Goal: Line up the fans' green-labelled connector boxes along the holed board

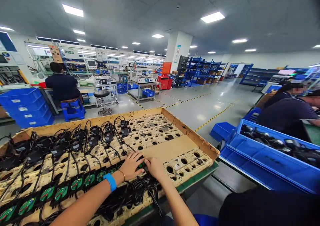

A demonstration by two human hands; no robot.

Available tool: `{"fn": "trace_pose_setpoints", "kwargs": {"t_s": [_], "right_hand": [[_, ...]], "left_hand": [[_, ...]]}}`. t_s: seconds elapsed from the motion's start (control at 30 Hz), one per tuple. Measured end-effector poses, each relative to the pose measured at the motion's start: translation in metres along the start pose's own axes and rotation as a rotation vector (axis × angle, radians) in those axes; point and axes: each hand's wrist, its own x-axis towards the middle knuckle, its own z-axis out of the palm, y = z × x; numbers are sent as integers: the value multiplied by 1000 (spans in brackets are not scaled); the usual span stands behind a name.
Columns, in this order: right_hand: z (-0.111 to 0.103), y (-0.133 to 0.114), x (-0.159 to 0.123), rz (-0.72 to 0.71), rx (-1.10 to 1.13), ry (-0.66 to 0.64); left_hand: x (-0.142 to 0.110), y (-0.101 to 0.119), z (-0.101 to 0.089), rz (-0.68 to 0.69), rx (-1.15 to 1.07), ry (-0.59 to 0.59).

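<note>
Green board [141, 165]: one, lying between the hands at the near end of a row of similar boards [76, 184] on the perforated tray [143, 127]. Left hand [132, 166]: spreading its fingers, palm down, touching the board's side. Right hand [154, 167]: curling its fingers at the opposite edge; grip not discernible. Black cables [135, 194]: bunching just below. Black housings [93, 139]: standing in rows farther left.
</note>
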Motion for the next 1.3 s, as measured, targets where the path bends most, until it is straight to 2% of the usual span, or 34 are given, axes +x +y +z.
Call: {"fn": "trace_pose_setpoints", "kwargs": {"t_s": [0.1,0.17,0.27,0.33,0.43,0.53,0.67,0.77,0.8,0.93,1.03,1.1,1.17,1.23,1.3], "right_hand": [[-5,28,-49,-25,62,239],[14,44,-89,-10,27,418],[56,57,-133,-54,-171,469],[74,60,-143,-73,-270,464],[72,64,-136,-40,-351,468],[45,72,-119,-66,-457,439],[-2,71,-92,-327,-568,461],[-21,75,-68,-552,-600,402],[-22,81,-60,-559,-603,353],[-4,121,-48,-411,-508,202],[8,129,-60,-416,-416,296],[12,113,-74,-432,-357,381],[16,87,-89,-507,-304,373],[22,61,-99,-625,-280,314],[32,42,-100,-741,-265,281]], "left_hand": [[7,-2,3,8,40,-46],[7,-6,5,-9,44,-55],[5,-9,6,-15,43,-64],[4,-8,5,-2,51,-59],[3,-6,2,17,59,-45],[3,-4,1,4,45,-62],[3,-2,0,-16,16,-83],[1,0,-1,3,0,-67],[1,0,-1,7,-10,-66],[1,1,6,-3,-51,-78],[2,7,1,0,-73,-63],[-3,13,-17,-18,-141,-62],[-20,19,-46,-71,-236,-46],[-50,28,-72,-135,-270,-28],[-90,39,-84,-195,-212,-38]]}}
